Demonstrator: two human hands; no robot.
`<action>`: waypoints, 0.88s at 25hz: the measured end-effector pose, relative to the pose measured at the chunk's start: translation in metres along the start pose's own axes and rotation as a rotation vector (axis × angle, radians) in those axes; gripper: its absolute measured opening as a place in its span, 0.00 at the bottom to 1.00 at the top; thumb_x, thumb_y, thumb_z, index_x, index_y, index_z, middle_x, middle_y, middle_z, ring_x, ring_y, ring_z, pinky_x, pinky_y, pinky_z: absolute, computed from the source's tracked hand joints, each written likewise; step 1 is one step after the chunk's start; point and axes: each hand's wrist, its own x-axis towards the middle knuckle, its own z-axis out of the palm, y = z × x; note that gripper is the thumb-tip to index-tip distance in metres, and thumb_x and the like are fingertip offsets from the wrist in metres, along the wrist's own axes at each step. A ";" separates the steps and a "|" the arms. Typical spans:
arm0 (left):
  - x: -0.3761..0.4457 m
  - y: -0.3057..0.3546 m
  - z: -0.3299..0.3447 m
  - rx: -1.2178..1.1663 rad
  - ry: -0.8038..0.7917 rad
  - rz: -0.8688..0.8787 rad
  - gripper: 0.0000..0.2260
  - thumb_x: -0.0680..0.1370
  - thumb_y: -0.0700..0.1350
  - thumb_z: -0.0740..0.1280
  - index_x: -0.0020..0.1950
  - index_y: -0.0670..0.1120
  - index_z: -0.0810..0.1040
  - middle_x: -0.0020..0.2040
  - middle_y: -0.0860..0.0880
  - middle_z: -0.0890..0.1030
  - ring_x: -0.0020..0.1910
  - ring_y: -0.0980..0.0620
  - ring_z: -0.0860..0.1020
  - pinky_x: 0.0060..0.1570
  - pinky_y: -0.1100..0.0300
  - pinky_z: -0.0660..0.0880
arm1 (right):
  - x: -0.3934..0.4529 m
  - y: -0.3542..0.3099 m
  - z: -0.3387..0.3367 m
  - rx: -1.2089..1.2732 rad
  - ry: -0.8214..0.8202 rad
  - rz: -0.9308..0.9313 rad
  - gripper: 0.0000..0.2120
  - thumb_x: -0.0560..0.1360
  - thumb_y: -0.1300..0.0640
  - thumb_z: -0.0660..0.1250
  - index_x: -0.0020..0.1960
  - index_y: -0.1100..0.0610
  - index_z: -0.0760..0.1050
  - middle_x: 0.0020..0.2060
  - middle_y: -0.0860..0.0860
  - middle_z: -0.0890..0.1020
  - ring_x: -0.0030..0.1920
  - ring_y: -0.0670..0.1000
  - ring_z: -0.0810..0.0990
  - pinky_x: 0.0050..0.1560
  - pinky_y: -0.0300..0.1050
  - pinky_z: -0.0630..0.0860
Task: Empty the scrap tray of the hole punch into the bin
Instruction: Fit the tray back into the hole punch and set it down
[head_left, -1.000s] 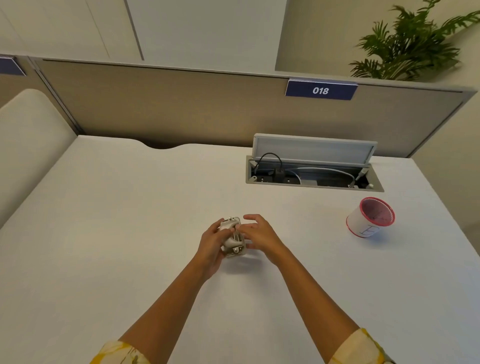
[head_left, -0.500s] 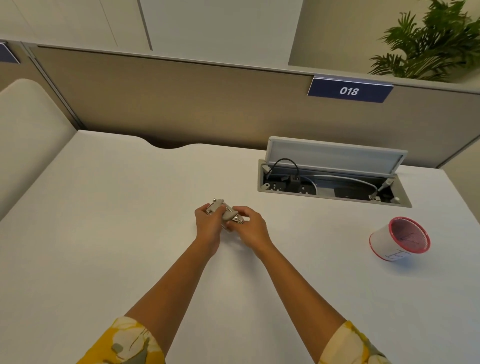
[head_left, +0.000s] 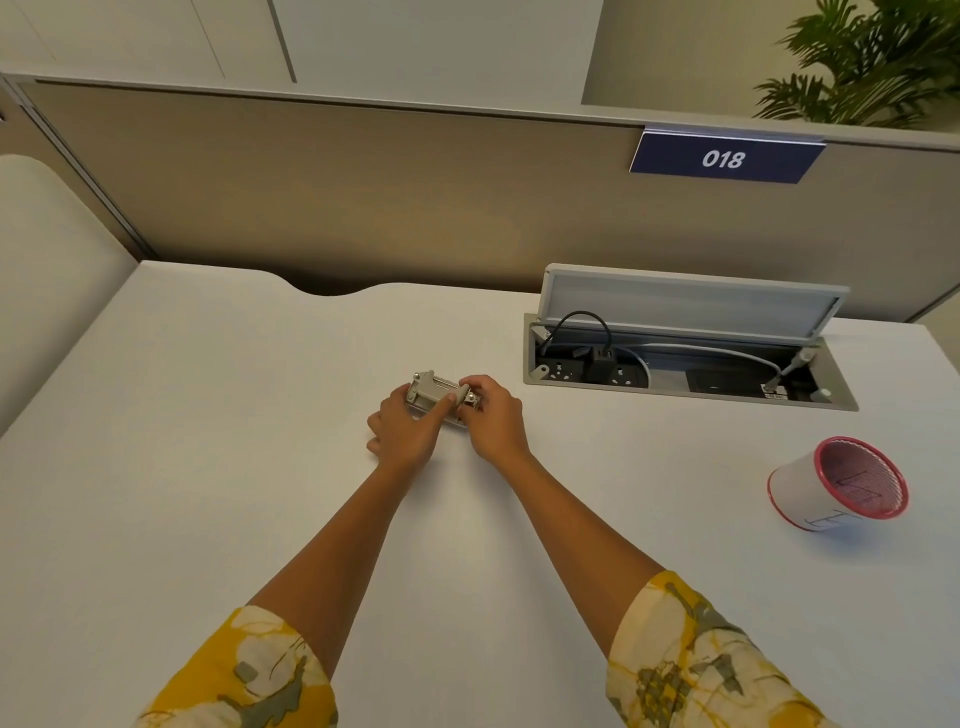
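A small grey metal hole punch (head_left: 435, 395) is held over the middle of the white desk (head_left: 208, 467), tipped so its underside faces up. My left hand (head_left: 402, 434) grips its left end, thumb lying across the body. My right hand (head_left: 493, 418) pinches its right end with the fingertips. The bin (head_left: 810, 493), a small white cup with a red rim and red mesh inside, stands far to the right on the desk, well apart from both hands. I cannot make out the scrap tray separately.
An open cable box (head_left: 685, 364) with its lid raised, sockets, and black and white cables sits behind and right of the hands. A beige partition (head_left: 363, 197) with a blue 018 sign (head_left: 724, 158) runs along the desk's back edge. A plant (head_left: 872, 57) stands beyond it.
Both hands have turned the hole punch from upright to lying across with its underside up. The view has shifted left, so the bin now sits farther right.
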 end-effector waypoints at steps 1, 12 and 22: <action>0.003 -0.001 0.001 0.094 0.012 0.024 0.32 0.73 0.65 0.67 0.73 0.52 0.69 0.72 0.50 0.70 0.75 0.47 0.61 0.71 0.47 0.57 | 0.003 0.000 0.002 -0.030 -0.005 -0.013 0.15 0.74 0.70 0.67 0.59 0.60 0.77 0.57 0.57 0.82 0.58 0.55 0.80 0.58 0.46 0.79; 0.013 -0.015 0.008 0.328 -0.053 0.092 0.33 0.80 0.58 0.63 0.81 0.51 0.56 0.82 0.52 0.56 0.82 0.49 0.45 0.76 0.43 0.38 | 0.013 0.001 0.005 -0.182 -0.010 -0.029 0.17 0.78 0.64 0.66 0.66 0.57 0.74 0.61 0.57 0.81 0.61 0.57 0.79 0.63 0.49 0.77; 0.000 -0.027 0.000 0.394 -0.035 0.109 0.33 0.77 0.60 0.65 0.79 0.51 0.60 0.82 0.52 0.56 0.82 0.49 0.46 0.76 0.40 0.41 | -0.023 0.014 -0.014 -0.167 0.029 -0.053 0.22 0.78 0.56 0.67 0.71 0.54 0.69 0.68 0.52 0.75 0.68 0.53 0.71 0.67 0.45 0.68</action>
